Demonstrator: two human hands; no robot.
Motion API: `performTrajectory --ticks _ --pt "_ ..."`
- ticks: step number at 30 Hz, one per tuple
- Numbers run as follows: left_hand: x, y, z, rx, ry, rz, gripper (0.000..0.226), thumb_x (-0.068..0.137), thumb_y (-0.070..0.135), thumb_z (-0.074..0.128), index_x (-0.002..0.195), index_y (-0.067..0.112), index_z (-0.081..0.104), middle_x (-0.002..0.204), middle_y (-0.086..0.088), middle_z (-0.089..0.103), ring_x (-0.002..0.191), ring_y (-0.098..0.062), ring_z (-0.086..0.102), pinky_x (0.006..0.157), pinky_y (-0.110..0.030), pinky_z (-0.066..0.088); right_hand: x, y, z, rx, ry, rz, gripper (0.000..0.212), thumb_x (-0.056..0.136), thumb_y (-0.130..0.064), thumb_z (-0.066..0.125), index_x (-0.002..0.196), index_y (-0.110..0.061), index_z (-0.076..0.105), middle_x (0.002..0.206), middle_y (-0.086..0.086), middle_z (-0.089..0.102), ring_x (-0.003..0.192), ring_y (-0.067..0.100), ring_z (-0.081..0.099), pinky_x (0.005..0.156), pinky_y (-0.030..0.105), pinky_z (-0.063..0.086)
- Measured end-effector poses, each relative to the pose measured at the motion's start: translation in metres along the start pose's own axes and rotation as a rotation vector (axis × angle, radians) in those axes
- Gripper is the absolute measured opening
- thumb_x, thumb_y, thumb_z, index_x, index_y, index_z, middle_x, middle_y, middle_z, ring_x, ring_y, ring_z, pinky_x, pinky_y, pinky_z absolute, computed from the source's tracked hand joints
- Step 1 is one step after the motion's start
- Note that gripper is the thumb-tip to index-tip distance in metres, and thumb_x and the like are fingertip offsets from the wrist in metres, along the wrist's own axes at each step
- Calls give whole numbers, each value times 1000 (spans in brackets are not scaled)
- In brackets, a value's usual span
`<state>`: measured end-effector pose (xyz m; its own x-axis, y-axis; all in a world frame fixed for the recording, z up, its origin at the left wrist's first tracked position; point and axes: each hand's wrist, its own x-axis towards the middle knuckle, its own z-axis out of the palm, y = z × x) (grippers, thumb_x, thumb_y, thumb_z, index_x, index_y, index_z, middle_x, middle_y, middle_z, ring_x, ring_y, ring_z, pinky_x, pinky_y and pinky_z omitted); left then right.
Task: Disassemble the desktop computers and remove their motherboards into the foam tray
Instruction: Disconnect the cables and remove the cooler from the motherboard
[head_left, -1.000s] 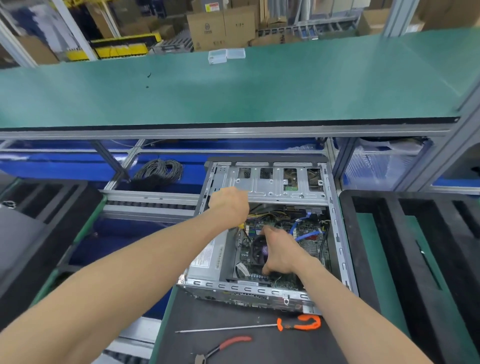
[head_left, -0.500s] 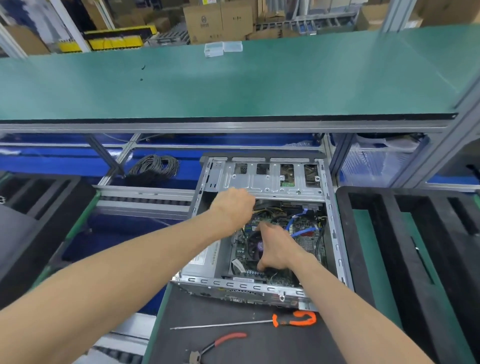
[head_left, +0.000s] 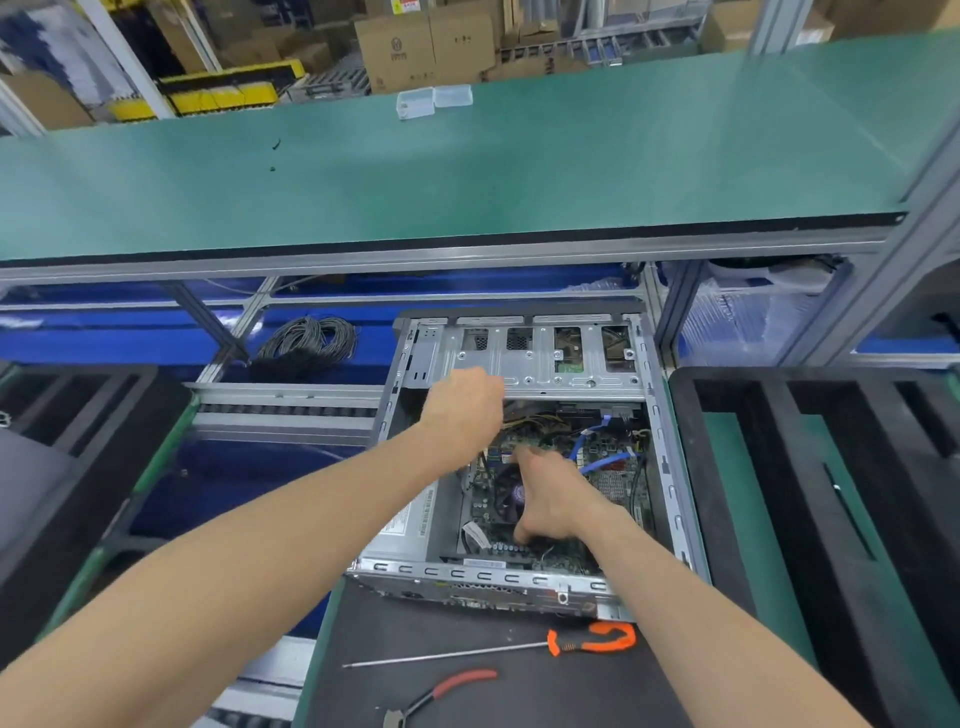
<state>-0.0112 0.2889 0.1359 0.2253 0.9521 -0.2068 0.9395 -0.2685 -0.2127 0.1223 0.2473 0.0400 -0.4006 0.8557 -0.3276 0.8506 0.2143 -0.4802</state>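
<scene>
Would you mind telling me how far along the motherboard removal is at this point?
Done: the computer case lies open, side panel off. In hand: both the left hand and right hand reach inside over the motherboard, which sits in place with blue cables attached. Left: lifting it into the foam tray.

We see the open desktop case (head_left: 524, 452) lying on its side, motherboard (head_left: 597, 467) still inside; black foam tray (head_left: 691, 467) just beside it.
</scene>
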Motion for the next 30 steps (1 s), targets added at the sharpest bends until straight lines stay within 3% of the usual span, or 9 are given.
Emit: performTrajectory --ticks 2,4,7,10,11,15,17,25,30 --pt "7 2 -2 -84 -66 -136 21 91 2 50 106 9 63 74 -3 39 77 -25 48 61 -35 43 0 0 0 2 -1 1 107 50 -36 96 136 -8 40 124 8 56 107 28 55 84 38 54" --pt "8 5 -4 -31 -88 -79 19 89 0 54 102 8 66 73 -4 43 71 -24 50 58 -34 43 -1 0 -1 0 -3 -4 109 50 -37 96 138 -7 39 127 9 55 110 28 54 85 37 54" --pt "-1 8 -10 193 3 293 12 89 1 53 90 5 65 67 -2 52 50 -20 44 51 -34 37 -1 0 -2 6 -10 -9 114 51 -36 96 142 -7 34 134 10 51 116 31 52 92 40 52" --pt "-4 -3 -4 386 81 676 15 97 10 47 95 3 61 78 -9 62 60 -27 57 51 -35 33 0 1 0 16 -4 -24 114 51 -37 96 142 -11 32 129 8 52 113 30 53 90 39 52" --pt "-2 -3 -3 375 80 633 15 95 8 48 94 4 62 75 -9 61 60 -28 56 52 -35 34 1 1 0 7 3 -23 112 51 -37 96 141 -10 34 128 8 53 111 30 54 88 38 52" --pt "10 11 -7 98 4 -9 17 85 -4 55 85 11 62 62 -3 39 67 -26 50 56 -34 42 3 3 3 -9 8 -11 114 50 -39 96 142 -6 36 131 12 54 112 31 55 85 36 51" --pt "14 10 -6 31 -73 -90 16 87 0 57 85 16 58 66 -3 40 71 -25 51 57 -33 45 2 3 3 -9 3 -14 114 50 -40 96 141 -6 37 132 12 54 113 31 55 85 37 52" --pt "4 -25 -9 78 -235 310 20 76 24 57 63 11 52 55 -5 49 52 -22 49 48 -25 40 -2 1 3 -132 12 -82 105 55 -41 91 138 -8 36 128 12 52 114 32 50 92 40 51" --pt "-2 -38 -12 49 -203 287 22 76 22 58 57 13 49 54 -3 49 48 -19 48 45 -23 38 -4 0 -2 -161 84 -113 91 54 -35 87 131 -11 43 121 8 54 110 30 50 91 43 52"
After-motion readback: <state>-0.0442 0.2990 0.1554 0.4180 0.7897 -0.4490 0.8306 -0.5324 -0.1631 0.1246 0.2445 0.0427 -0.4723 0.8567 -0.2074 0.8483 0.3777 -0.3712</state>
